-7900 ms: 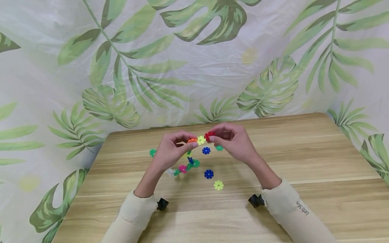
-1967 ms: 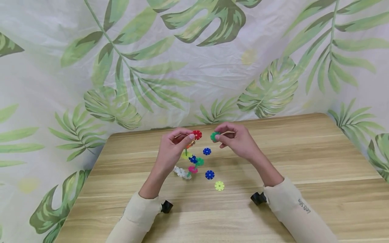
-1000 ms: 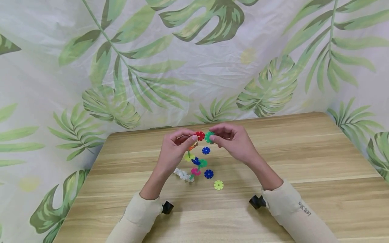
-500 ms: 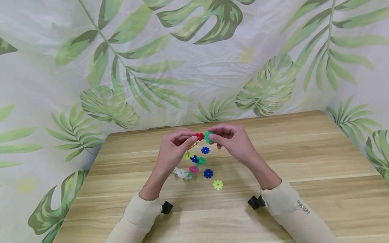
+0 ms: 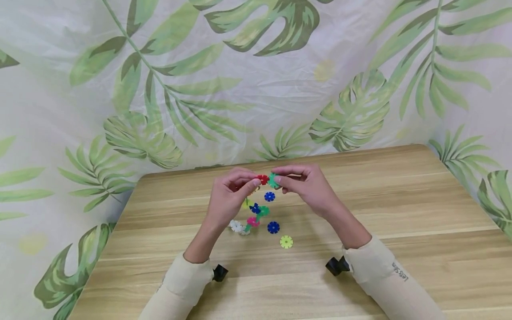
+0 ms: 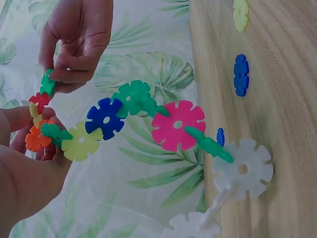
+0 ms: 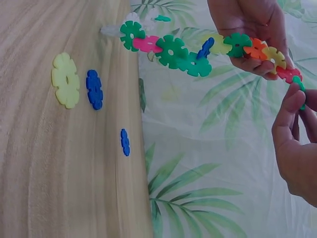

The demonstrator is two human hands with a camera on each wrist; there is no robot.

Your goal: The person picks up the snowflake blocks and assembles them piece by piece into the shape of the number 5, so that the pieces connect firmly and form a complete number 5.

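Observation:
My left hand (image 5: 228,195) pinches a linked chain of notched plastic snowflake discs near its upper end, by the red disc (image 5: 262,179). From that hand the chain hangs down over the table, with an orange disc (image 7: 257,49), a blue disc (image 6: 105,119), a pink disc (image 6: 178,125) and white discs (image 6: 242,168) among its links. Between thumb and fingers of my right hand (image 5: 314,189) is a green disc (image 5: 272,180), edge to edge with the red one. Whether their slots interlock is hard to tell. Fingers partly cover both discs.
Loose on the wooden table (image 5: 384,200) lie a farther blue disc (image 5: 270,196), a nearer blue disc (image 5: 274,227) and a yellow disc (image 5: 286,242). Behind the table's far edge hangs a leaf-patterned cloth (image 5: 256,89). Each sleeve carries a black wrist camera (image 5: 220,273).
Earlier my right hand held the red disc against a yellow one. Since then it has taken up the green disc and brought it left against the red disc, which my left hand now holds.

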